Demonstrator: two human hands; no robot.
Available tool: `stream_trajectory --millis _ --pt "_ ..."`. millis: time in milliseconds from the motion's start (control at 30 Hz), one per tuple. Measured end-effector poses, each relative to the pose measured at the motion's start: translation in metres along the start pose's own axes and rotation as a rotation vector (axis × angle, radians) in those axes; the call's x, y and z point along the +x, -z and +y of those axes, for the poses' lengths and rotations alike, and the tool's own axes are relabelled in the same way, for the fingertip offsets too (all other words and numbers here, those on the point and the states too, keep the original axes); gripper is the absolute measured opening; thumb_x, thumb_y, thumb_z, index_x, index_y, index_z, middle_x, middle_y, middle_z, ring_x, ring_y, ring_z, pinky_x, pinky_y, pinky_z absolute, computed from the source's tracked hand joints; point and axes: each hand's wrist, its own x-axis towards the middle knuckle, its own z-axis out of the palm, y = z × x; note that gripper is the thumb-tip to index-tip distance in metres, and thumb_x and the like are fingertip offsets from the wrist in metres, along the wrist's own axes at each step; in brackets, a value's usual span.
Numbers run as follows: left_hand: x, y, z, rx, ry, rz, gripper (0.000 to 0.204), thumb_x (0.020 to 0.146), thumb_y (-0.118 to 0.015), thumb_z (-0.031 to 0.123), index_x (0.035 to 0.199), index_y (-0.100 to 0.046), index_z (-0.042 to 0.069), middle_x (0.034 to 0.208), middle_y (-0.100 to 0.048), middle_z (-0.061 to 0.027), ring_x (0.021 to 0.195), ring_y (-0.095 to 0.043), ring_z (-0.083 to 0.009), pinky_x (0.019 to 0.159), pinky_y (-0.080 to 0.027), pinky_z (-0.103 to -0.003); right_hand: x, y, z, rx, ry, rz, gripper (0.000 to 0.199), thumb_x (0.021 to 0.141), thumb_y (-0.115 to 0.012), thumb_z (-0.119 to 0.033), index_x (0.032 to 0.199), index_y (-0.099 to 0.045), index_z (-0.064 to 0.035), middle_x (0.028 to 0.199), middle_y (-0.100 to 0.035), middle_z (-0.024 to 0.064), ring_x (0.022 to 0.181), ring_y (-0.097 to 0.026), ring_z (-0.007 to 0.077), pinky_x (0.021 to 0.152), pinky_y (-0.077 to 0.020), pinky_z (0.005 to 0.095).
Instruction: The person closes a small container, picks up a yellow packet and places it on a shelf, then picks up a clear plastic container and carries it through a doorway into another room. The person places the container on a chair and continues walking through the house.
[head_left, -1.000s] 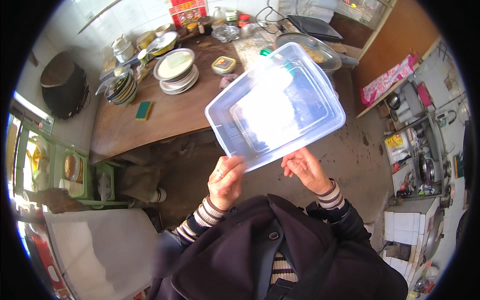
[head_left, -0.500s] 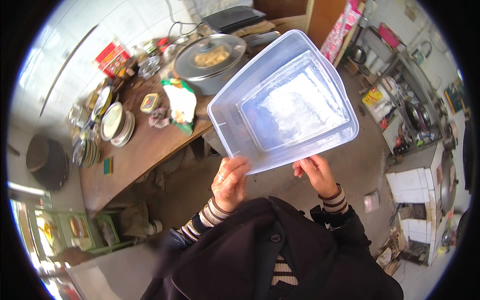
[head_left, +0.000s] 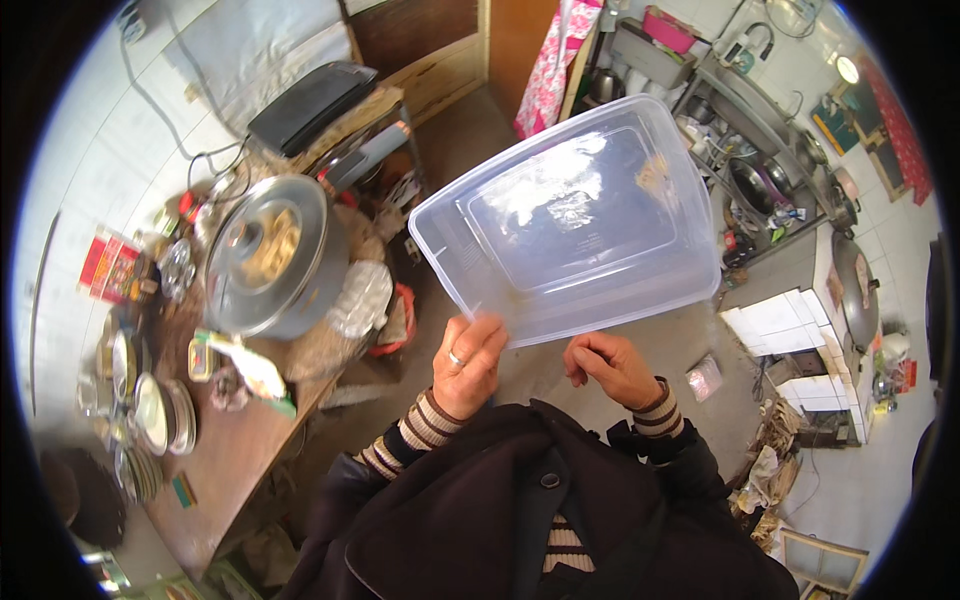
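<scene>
A clear, bluish plastic storage box is held up before me, tilted so that its inside and shiny bottom face me. My left hand, with a ring on one finger, grips the rim at the near left corner. Just below the near rim is my right hand, its fingers curled in, apart from the box, with nothing seen in them. Through the see-through wall and floor of the box the background shows faintly.
On the wooden table at left stand a large lidded pot, stacked bowls, a green sponge and a small food tub. A metal shelf with pans and a white-tiled stove are at right.
My right hand has let go of the box's near rim and dropped slightly away. My view has turned right, so the table shows farther left. The left hand keeps its hold.
</scene>
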Motion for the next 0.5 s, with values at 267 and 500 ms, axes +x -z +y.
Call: stream_trajectory --millis 267,500 --pt "0.071 -0.066 -0.085 0.057 -0.025 -0.029 0.034 0.056 -0.058 -0.013 0.088 -0.06 -0.002 0.092 -0.056 -0.0108 0.076 -0.052 -0.0289 0.065 -0.045 -0.033 0.071 0.079 0.007 0.039 -0.088 0.134 0.016 0.091 -0.046 -0.014 0.081 -0.051 -0.0021 0.074 -0.055 0.0022 0.064 -0.051 0.008 0.061 -0.0441 0.0219" --pt "0.124 -0.152 -0.156 0.153 0.059 0.011 0.021 0.068 -0.062 -0.01 0.087 -0.06 -0.001 0.09 -0.057 -0.0111 0.076 -0.054 -0.0283 0.068 -0.046 -0.032 0.165 0.201 0.027 0.009 -0.068 0.127 0.019 0.092 -0.045 -0.015 0.08 -0.051 -0.0025 0.072 -0.055 0.0026 0.062 -0.052 0.0082 0.059 -0.0439 0.0226"
